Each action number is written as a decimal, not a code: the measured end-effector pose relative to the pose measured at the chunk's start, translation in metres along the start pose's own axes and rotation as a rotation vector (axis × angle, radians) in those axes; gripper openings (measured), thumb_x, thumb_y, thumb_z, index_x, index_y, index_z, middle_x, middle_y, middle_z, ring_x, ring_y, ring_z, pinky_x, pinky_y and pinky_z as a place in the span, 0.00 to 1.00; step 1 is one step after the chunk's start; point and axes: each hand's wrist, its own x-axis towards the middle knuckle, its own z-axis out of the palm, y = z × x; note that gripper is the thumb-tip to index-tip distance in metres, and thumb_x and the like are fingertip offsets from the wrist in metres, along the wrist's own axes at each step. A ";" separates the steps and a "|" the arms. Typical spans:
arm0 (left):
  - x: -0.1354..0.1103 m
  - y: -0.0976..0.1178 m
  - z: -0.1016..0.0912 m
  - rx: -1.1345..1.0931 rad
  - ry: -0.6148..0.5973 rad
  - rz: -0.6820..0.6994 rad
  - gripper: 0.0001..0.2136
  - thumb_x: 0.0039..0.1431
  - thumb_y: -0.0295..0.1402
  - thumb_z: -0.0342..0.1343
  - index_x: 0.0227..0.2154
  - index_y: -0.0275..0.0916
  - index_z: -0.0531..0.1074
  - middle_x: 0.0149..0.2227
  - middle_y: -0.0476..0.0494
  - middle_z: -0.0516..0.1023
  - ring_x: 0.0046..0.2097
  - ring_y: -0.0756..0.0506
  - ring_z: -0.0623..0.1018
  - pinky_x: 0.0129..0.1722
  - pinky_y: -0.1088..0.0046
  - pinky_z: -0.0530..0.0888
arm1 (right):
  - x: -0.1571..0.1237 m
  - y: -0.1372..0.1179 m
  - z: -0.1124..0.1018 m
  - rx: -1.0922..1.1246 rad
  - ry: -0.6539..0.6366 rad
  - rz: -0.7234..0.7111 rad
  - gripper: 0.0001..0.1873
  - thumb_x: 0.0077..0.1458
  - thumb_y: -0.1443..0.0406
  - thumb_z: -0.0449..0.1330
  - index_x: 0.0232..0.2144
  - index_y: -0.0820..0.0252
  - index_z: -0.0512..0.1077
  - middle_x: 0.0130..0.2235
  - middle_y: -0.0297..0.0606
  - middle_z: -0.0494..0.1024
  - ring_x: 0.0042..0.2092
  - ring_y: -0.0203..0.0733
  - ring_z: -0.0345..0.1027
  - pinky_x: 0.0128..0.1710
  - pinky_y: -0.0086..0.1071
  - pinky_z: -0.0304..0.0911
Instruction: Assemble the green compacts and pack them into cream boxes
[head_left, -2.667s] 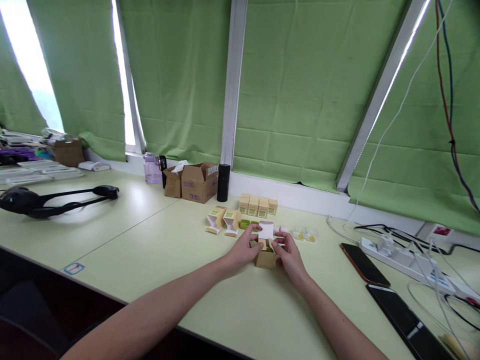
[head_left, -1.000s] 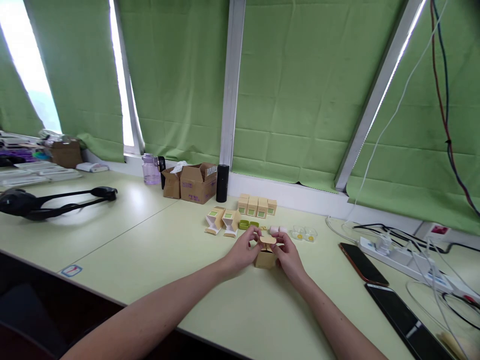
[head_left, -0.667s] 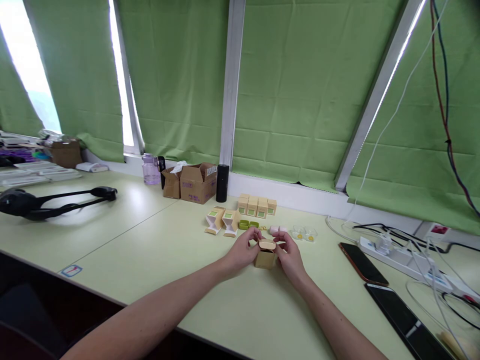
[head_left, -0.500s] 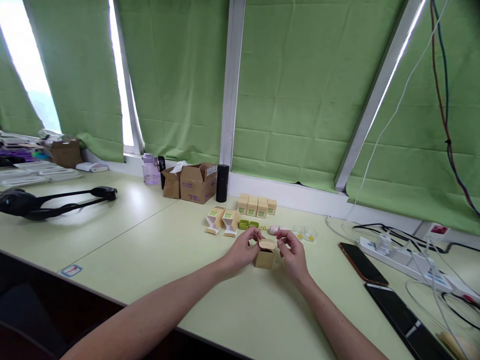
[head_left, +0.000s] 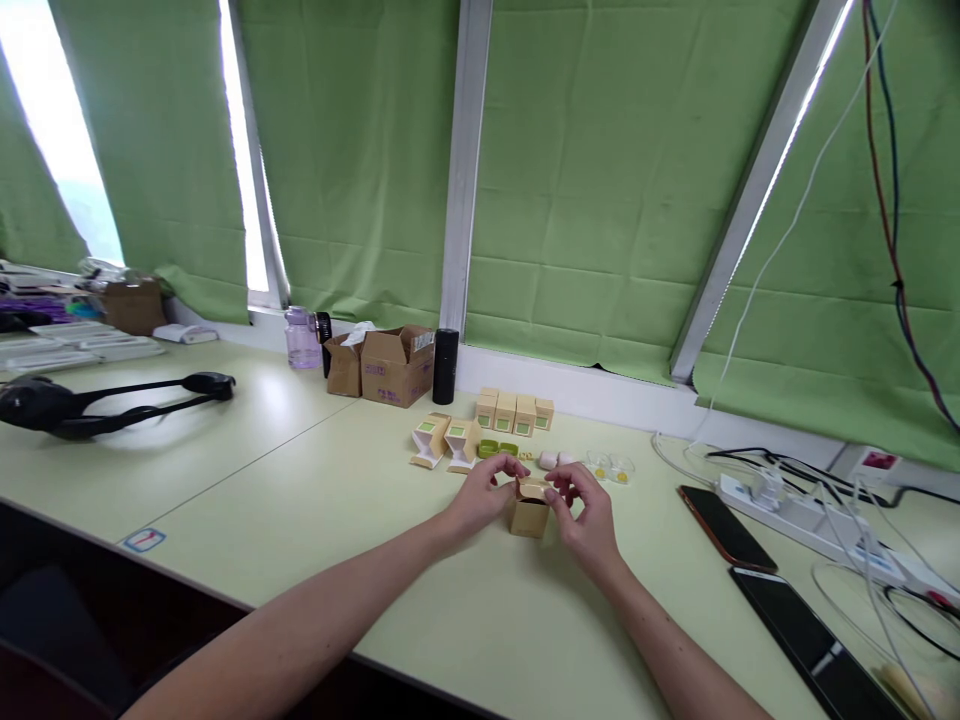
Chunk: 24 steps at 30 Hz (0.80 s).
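Note:
A small brown cardboard box [head_left: 530,519] stands upright on the table between my hands, its top flap partly raised. My left hand [head_left: 486,497] is at the box's upper left edge, thumb and fingers pinched on the flap's corner. From the other side my right hand [head_left: 589,512] grips the flap with thumb and index finger. Just behind them lie an olive-green case [head_left: 497,450], tiny yellow pieces [head_left: 526,456], pale pink rounded pieces [head_left: 555,460] and a clear case with yellow spots [head_left: 609,467]. What the box holds cannot be seen.
Two opened small boxes [head_left: 446,443] lie left of the green case, with several closed ones [head_left: 514,412] behind. Larger cartons [head_left: 396,368] and a black cylinder [head_left: 445,367] stand by the wall. Phones [head_left: 727,528] and a power strip [head_left: 810,525] with cables lie right.
My right hand has moved slightly left, bringing its thumb onto the box's flap. The flap sits lower than before. My left hand stays at the box.

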 end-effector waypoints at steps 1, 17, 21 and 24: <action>0.000 0.001 -0.002 0.021 0.012 0.017 0.05 0.56 0.30 0.57 0.36 0.41 0.74 0.44 0.42 0.81 0.50 0.39 0.76 0.47 0.64 0.69 | 0.000 0.000 0.000 -0.003 0.001 -0.003 0.05 0.58 0.61 0.60 0.37 0.52 0.74 0.35 0.38 0.74 0.35 0.45 0.66 0.34 0.38 0.62; -0.009 0.011 -0.010 0.335 -0.014 0.381 0.03 0.60 0.29 0.60 0.35 0.44 0.76 0.44 0.41 0.82 0.50 0.36 0.75 0.53 0.56 0.68 | -0.001 -0.004 -0.001 -0.049 -0.034 -0.076 0.02 0.56 0.63 0.62 0.32 0.50 0.75 0.34 0.40 0.75 0.38 0.50 0.67 0.36 0.40 0.61; -0.009 0.009 -0.009 0.368 -0.008 0.403 0.04 0.59 0.27 0.60 0.35 0.43 0.75 0.42 0.41 0.83 0.49 0.37 0.75 0.52 0.56 0.69 | -0.002 -0.003 -0.001 -0.074 -0.034 -0.107 0.04 0.56 0.66 0.61 0.31 0.49 0.74 0.34 0.39 0.76 0.40 0.51 0.68 0.38 0.41 0.62; -0.009 0.006 -0.009 0.388 -0.002 0.424 0.05 0.59 0.26 0.60 0.36 0.43 0.75 0.41 0.42 0.83 0.48 0.38 0.75 0.51 0.57 0.69 | -0.003 0.000 -0.001 -0.112 -0.026 -0.155 0.05 0.56 0.67 0.60 0.32 0.50 0.74 0.34 0.39 0.76 0.40 0.50 0.69 0.38 0.40 0.63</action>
